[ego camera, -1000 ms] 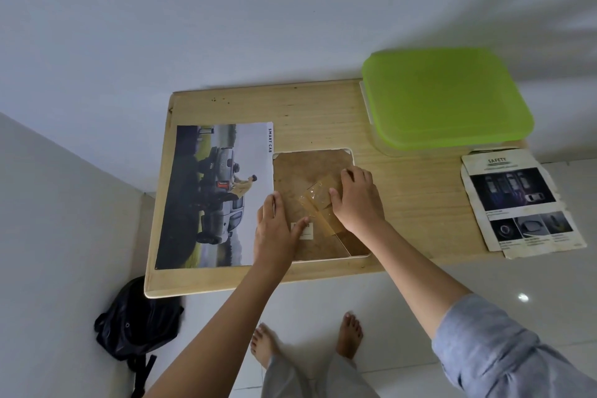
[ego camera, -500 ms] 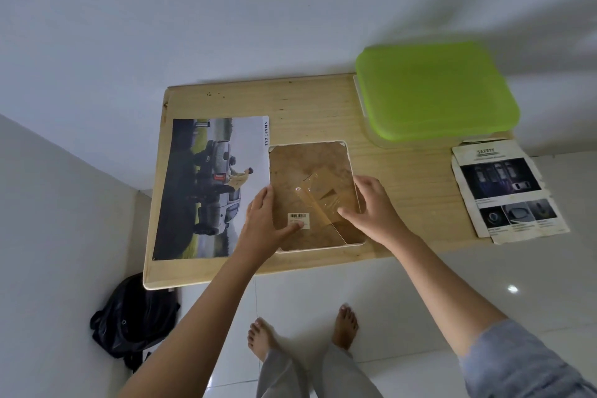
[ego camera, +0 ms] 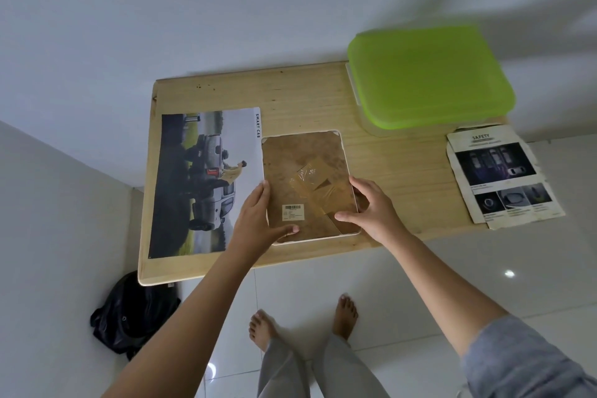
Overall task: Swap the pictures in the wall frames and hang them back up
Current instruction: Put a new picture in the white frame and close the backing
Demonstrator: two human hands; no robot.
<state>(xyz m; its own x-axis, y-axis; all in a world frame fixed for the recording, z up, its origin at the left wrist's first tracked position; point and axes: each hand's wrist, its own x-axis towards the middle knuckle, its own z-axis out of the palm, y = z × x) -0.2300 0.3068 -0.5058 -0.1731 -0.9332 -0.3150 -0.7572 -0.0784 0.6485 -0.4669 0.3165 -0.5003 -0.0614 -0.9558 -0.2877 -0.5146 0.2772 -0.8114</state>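
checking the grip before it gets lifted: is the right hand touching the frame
Touching. In the head view the right hand lays its thumb on the brown back of the frame, fingers at its right edge.

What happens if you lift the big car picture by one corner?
It probably flops: the car picture looks like a thin loose sheet lying flat on the table. It seems light, so a push would likely slide it. A hard pinch might crease it.
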